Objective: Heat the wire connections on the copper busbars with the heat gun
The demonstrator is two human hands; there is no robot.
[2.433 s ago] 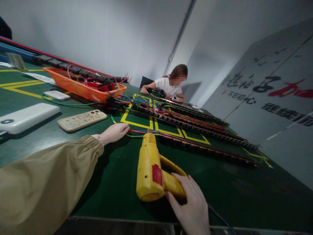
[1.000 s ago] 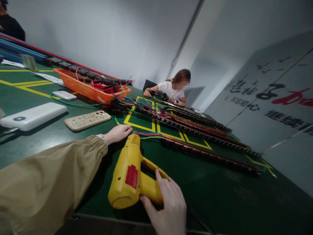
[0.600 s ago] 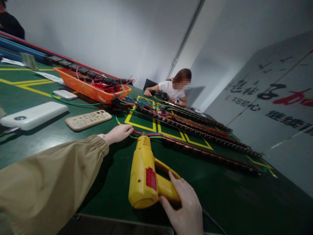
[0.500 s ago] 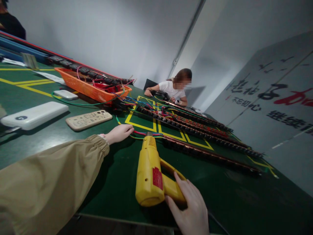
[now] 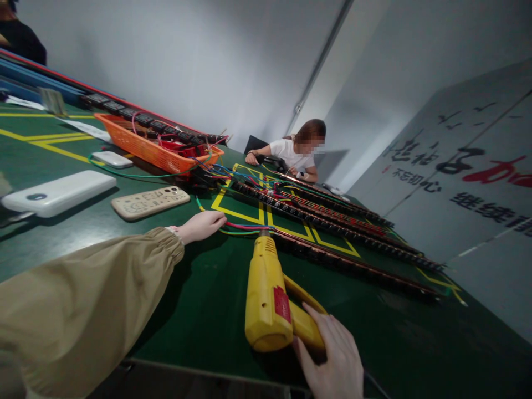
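Observation:
My left hand point(image 5: 203, 226) is closed on the ends of a few coloured wires point(image 5: 245, 226), red, blue and green-yellow. These run right into a long dark strip point(image 5: 353, 263) with copper-coloured edges lying on the table. My right hand point(image 5: 334, 354) grips the handle of a yellow heat gun point(image 5: 268, 299) with a red label on its side. Its metal nozzle points away from me, at the wires where they meet the strip. Whether the nozzle touches them I cannot tell.
On the green table point(image 5: 199, 321) lie a phone point(image 5: 152, 202), a white power bank point(image 5: 60, 194) and a smaller white case point(image 5: 112, 159). Behind them stands an orange basket point(image 5: 141, 147) of wires and parts. Several more strips point(image 5: 332, 224) lie beyond. Across the table sits a person point(image 5: 291, 152).
The heat gun in my right hand has moved right along the wires, closer to the strip's end. My left hand keeps its hold on the wires, nearly still.

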